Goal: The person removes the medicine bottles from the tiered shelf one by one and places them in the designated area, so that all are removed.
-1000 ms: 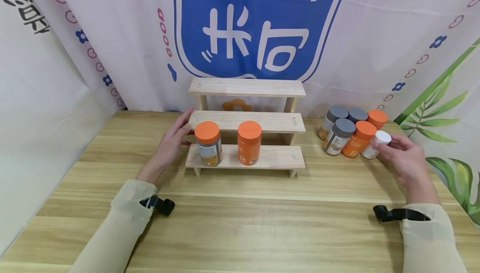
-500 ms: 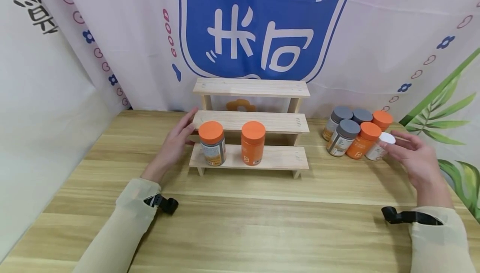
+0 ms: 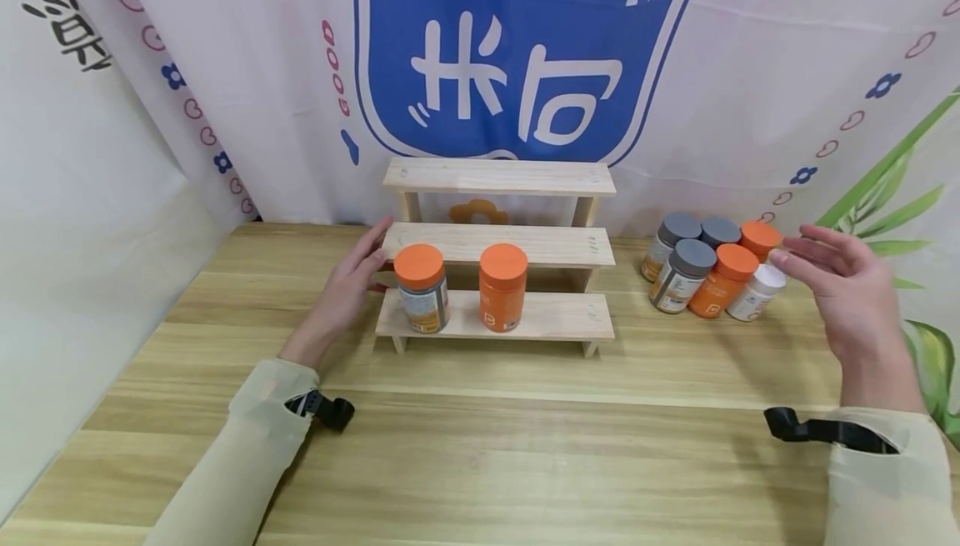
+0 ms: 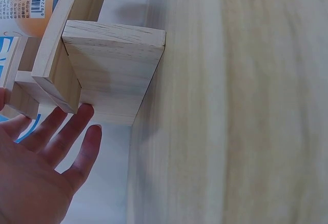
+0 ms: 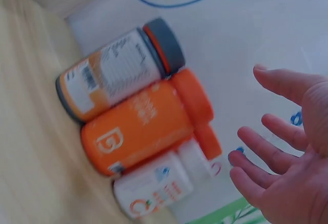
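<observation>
My left hand (image 3: 341, 288) rests at the left end of a three-step wooden rack (image 3: 562, 244), its fingers extended along the side of the boards in the left wrist view. On the lowest step stand a grey bottle with an orange cap (image 3: 422, 289) and an all-orange bottle (image 3: 502, 288). My right hand (image 3: 855, 304) hovers beside a cluster of bottles at the right, fingers spread and holding nothing. Nearest to it are a small white bottle (image 3: 756, 294), an orange bottle (image 5: 146, 124) and a grey-capped bottle (image 5: 115, 75); the white one leans slightly in the head view.
Behind the front bottles are two more grey-capped bottles (image 3: 670, 246) (image 3: 720, 232) and another orange-capped one (image 3: 760, 239). A printed curtain (image 3: 300, 179) hangs behind the rack at the back edge of the wooden table (image 3: 510, 463).
My right hand has come off the white bottle's cap and moved up and to the right, its fingers spreading. My left hand stays at the rack. The head view has shifted slightly.
</observation>
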Demonstrator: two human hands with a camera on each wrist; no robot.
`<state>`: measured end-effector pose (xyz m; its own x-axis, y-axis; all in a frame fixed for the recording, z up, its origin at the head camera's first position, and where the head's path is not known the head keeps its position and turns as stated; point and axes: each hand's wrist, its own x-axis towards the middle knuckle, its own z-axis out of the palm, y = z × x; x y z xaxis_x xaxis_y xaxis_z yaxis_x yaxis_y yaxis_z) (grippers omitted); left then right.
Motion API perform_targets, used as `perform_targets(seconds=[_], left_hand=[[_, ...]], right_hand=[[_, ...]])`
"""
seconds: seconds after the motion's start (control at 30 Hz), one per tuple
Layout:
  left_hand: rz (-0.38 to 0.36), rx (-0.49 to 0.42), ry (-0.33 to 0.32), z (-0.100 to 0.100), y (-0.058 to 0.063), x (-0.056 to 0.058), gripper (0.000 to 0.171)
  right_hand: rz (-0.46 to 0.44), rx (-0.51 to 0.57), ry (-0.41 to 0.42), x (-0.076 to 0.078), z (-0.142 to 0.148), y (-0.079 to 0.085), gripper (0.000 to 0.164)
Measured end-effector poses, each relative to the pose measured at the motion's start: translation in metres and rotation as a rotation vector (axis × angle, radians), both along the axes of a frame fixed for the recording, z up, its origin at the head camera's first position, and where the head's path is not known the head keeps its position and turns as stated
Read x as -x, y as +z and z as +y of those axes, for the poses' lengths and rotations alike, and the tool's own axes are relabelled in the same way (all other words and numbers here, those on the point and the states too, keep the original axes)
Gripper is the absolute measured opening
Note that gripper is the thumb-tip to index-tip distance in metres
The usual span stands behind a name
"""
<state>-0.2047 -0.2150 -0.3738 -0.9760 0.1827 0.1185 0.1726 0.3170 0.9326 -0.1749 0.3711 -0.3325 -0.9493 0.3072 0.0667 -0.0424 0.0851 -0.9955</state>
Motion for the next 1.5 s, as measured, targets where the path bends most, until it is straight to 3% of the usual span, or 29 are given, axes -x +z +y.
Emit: perform_targets(seconds=[0.2, 0.5, 0.67, 1.17, 1.37, 1.5], left_hand=[[0.014, 0.012, -0.003, 0.0, -0.003, 0.002, 0.057], [0.011, 0.014, -0.004, 0.0, -0.003, 0.002, 0.057], [0.0, 0.022, 0.004, -0.004, -0.003, 0.0, 0.058], [-0.001, 0.001, -0.013, -0.002, -0.003, 0.003, 0.058], [0.0, -0.003, -0.016, -0.002, -0.003, 0.003, 0.057], [0.0, -0.004, -0.022, -0.001, -0.002, 0.002, 0.057]], right_hand=[[0.075, 0.013, 0.012, -0.004, -0.017, 0.013, 0.061], [0.173, 0.044, 0.201, -0.007, -0.052, 0.027, 0.052], [0.171, 0.028, 0.287, -0.005, -0.077, 0.026, 0.048], [0.198, -0.072, 0.434, -0.007, -0.134, 0.014, 0.044], [0.197, -0.165, 0.489, -0.009, -0.156, 0.004, 0.052], [0.207, -0.16, 0.516, -0.01, -0.169, -0.002, 0.057]])
